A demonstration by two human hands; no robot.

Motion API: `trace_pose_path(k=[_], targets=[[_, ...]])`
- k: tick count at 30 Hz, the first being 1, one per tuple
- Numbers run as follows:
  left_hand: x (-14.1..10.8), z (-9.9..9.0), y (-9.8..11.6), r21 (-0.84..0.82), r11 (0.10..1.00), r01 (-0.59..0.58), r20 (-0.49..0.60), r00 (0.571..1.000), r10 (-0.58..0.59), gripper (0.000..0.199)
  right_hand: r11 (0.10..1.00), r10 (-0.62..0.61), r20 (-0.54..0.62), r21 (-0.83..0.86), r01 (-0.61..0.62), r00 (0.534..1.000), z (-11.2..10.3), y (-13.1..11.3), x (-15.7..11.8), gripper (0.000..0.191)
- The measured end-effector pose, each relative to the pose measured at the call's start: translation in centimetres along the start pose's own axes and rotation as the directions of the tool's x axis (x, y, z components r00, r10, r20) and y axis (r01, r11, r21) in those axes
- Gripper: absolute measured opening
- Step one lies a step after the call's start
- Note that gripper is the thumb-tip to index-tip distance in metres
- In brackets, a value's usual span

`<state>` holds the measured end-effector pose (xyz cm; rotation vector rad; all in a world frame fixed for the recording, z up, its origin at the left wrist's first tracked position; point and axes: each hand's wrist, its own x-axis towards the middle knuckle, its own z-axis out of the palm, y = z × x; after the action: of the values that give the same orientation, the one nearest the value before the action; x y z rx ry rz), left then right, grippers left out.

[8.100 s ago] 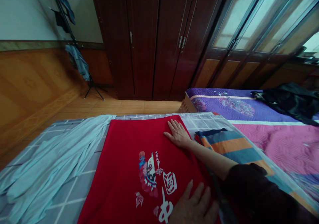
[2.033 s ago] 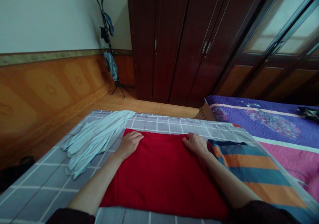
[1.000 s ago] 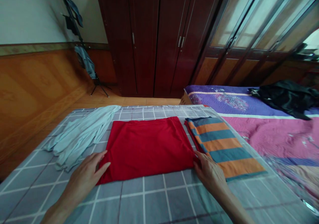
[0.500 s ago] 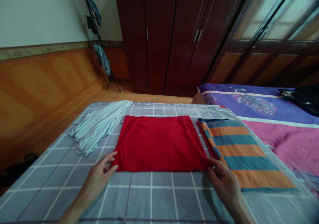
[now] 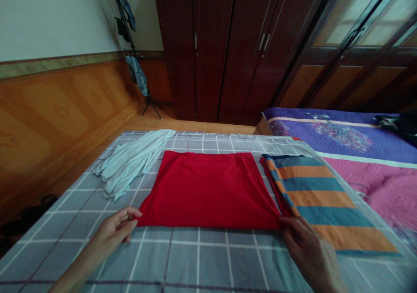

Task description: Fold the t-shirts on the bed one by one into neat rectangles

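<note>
A red cloth (image 5: 211,191), folded into a flat four-sided shape, lies on the grey checked bedspread (image 5: 182,258). My left hand (image 5: 120,228) pinches its near left corner between thumb and fingers. At the near right corner, my right hand (image 5: 302,243) grips the cloth, the fingertips partly hidden. The near edge is drawn straight between both hands. Just right of it is a folded teal and orange striped garment (image 5: 319,197), with some red fabric showing along its left side. A crumpled pale garment (image 5: 133,164) rests at the back left.
Beyond the bed stand a dark red wardrobe (image 5: 208,67) and a coat rack (image 5: 130,41) with clothes on it. To the right is a purple and pink bed cover (image 5: 352,141) with a dark item (image 5: 399,125) on it.
Both hands have moved outward and slightly nearer, and the red cloth's near corners have spread apart with them. Its near edge looks wider. The view has shifted a little.
</note>
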<state>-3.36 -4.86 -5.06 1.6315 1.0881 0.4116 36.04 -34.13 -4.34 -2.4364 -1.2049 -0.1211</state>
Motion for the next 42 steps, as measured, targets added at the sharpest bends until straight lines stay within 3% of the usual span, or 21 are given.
trace_pose_path(k=[3, 6, 10, 12, 15, 17, 20, 25, 31, 35, 39, 42], targets=[[-0.7, 0.2, -1.0, 0.086, 0.996, 0.004, 0.012, 1.000, -0.005, 0.029, 0.995, -0.067, 0.045, -0.072, 0.070, 0.997, 0.7, 0.1, -1.4, 0.028], [-1.0, 0.2, -0.7, 0.286, 0.957, -0.057, 0.038, 0.998, 0.048, 0.024, 0.976, -0.130, 0.059, -0.168, 0.138, 0.990, 0.9, 0.0, -1.7, 0.027], [-1.3, -0.2, 1.9, 0.623, 0.767, -0.155, -0.067, 0.966, 0.249, 0.024, 0.944, -0.231, 0.017, -0.240, 0.229, 0.973, 0.0, -1.1, -0.4, 0.023], [-1.4, 0.3, 3.2, 0.703, 0.684, -0.195, -0.056, 0.944, 0.326, 0.025, 0.931, -0.302, -0.019, -0.221, 0.290, 0.953, -0.3, -2.4, 0.5, 0.021], [-1.4, 1.7, 4.1, 0.732, 0.572, -0.369, 0.162, 0.910, 0.381, 0.020, 0.889, -0.441, 0.003, -0.137, 0.438, 0.897, -0.1, -5.2, 1.2, 0.021], [-1.4, 2.5, 3.8, 0.753, 0.506, -0.420, 0.245, 0.894, 0.376, 0.018, 0.846, -0.525, 0.060, -0.066, 0.529, 0.849, 0.5, -6.8, 1.2, 0.023], [-1.2, 2.9, 3.2, 0.777, 0.464, -0.424, 0.262, 0.889, 0.375, 0.017, 0.817, -0.571, 0.117, -0.018, 0.576, 0.813, 1.8, -8.0, 0.9, 0.023], [-1.6, 1.8, 3.4, 0.796, 0.448, -0.407, 0.243, 0.893, 0.380, 0.016, 0.819, -0.561, 0.122, -0.064, 0.571, 0.819, 3.1, -7.2, 1.3, 0.021], [-2.6, 0.8, 3.0, 0.846, 0.324, -0.424, 0.293, 0.876, 0.383, 0.021, 0.786, -0.605, 0.099, -0.084, 0.612, 0.790, 3.1, -6.2, 1.2, 0.022], [-2.8, 1.0, 3.9, 0.836, 0.313, -0.450, 0.312, 0.860, 0.403, 0.021, 0.783, -0.610, 0.111, -0.072, 0.618, 0.785, 2.1, -7.2, 1.4, 0.023], [-0.6, 3.6, 6.9, 0.774, 0.323, -0.545, 0.325, 0.779, 0.536, 0.023, 0.796, -0.603, 0.184, 0.074, 0.601, 0.776, 1.3, -11.5, 2.6, 0.017], [3.0, 7.2, 8.4, 0.753, 0.281, -0.595, 0.349, 0.724, 0.595, 0.027, 0.782, -0.623, 0.159, 0.130, 0.609, 0.766, 2.7, -15.5, 3.9, 0.024]])
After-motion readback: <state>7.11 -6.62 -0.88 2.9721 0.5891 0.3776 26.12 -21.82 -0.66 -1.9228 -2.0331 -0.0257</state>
